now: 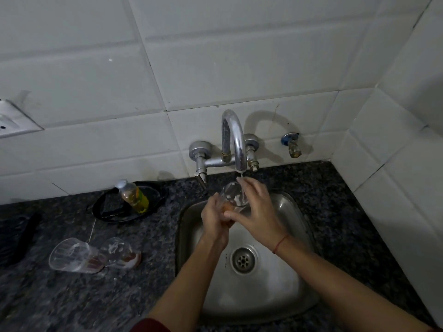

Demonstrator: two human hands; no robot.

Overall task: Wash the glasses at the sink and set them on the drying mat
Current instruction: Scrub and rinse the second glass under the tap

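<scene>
Glass (233,196) tilted under the tap (236,142) stream, over the sink (294,259). Left hand (214,218) grips its base; right hand (257,212) wraps the wall. I judge it light, rigid, wet-slick and breakable, so hold it low on the body. Ribbed glass (72,256) and plain glass (122,251) wait on the surface (72,303).

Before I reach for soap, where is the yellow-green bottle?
In the head view, the bottle sits on a black tray on the counter left of the sink, near the tiled wall, behind the two glasses.
</scene>
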